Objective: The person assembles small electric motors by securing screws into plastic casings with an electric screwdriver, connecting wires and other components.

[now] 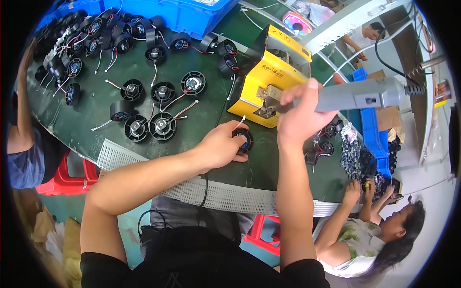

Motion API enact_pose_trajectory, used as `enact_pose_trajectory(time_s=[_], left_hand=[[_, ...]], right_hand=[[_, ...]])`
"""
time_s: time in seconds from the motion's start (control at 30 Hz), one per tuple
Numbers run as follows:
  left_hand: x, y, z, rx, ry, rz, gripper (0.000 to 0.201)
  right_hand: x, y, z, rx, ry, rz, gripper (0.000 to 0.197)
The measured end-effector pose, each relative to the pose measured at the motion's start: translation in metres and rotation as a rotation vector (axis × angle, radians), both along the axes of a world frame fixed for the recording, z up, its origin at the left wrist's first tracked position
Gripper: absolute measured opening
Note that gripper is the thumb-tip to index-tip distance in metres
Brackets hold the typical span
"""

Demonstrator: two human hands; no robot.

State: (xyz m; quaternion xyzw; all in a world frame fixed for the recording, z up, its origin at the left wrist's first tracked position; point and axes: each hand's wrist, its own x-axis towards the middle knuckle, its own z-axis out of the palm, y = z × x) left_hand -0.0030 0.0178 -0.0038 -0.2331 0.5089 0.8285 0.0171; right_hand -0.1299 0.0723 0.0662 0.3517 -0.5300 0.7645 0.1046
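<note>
My left hand (218, 146) is closed round a small round black fan (247, 139), holding it against the green table (192, 127). A short wire with a white plug rises from the fan beside my fingers. A grey electric screwdriver (355, 96) is gripped in my right hand (302, 113), its body lying level and its cable running off to the right. The screwdriver's front end is at the metal mouth of a yellow screw feeder (259, 67); my fingers partly hide its tip. Several loose fans (163, 126) with wires lie left of my left hand.
A heap of black fans (81, 38) covers the table's far left, beside a blue bin (192, 17). More fans (327, 148) and dark parts (355, 156) lie to the right. A co-worker (360, 240) sits at the right; another person's arm (21, 105) is at the left edge.
</note>
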Motion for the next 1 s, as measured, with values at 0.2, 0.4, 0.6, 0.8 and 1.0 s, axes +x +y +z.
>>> enact_pose_trajectory(time_s=[0.2, 0.4, 0.6, 0.8, 1.0], left_hand=[[0.001, 0.002, -0.001, -0.01, 0.017, 0.012, 0.037], [-0.001, -0.002, 0.0, 0.012, -0.008, -0.015, 0.035], [-0.002, 0.001, -0.001, -0.003, 0.018, 0.037, 0.034], [-0.003, -0.001, -0.004, 0.023, 0.025, 0.023, 0.034], [-0.002, 0.001, -0.005, 0.031, 0.026, 0.029, 0.034]], right_hand=[[0.0, -0.005, -0.002, 0.082, -0.005, 0.008, 0.043], [0.011, 0.006, -0.005, 0.076, -0.059, 0.068, 0.046], [0.049, 0.027, -0.022, -0.01, -0.148, 0.107, 0.052], [0.053, 0.028, -0.028, -0.008, -0.153, 0.177, 0.052], [0.056, 0.027, -0.032, 0.02, -0.152, 0.192, 0.05]])
